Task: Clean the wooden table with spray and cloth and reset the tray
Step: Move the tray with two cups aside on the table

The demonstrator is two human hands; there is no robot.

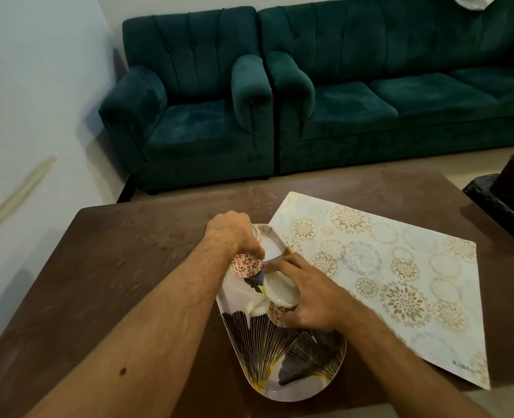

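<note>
Behind the dusty wooden table [135, 251], green sofas wait while your hands, left [233, 233] and right [310, 297], each curl round 1 of 2 small cups [246, 267] on the tray [280, 357]: light, brittle, glazed-slick, so grip their sides.

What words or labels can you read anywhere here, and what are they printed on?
"KUBE": dark capitals near the corner of the patterned placemat, at the edge closest to the person; the word runs into the corner pattern, so any further letters cannot be read.
No other text shows: the two cups and the tray carry only patterns.
</note>
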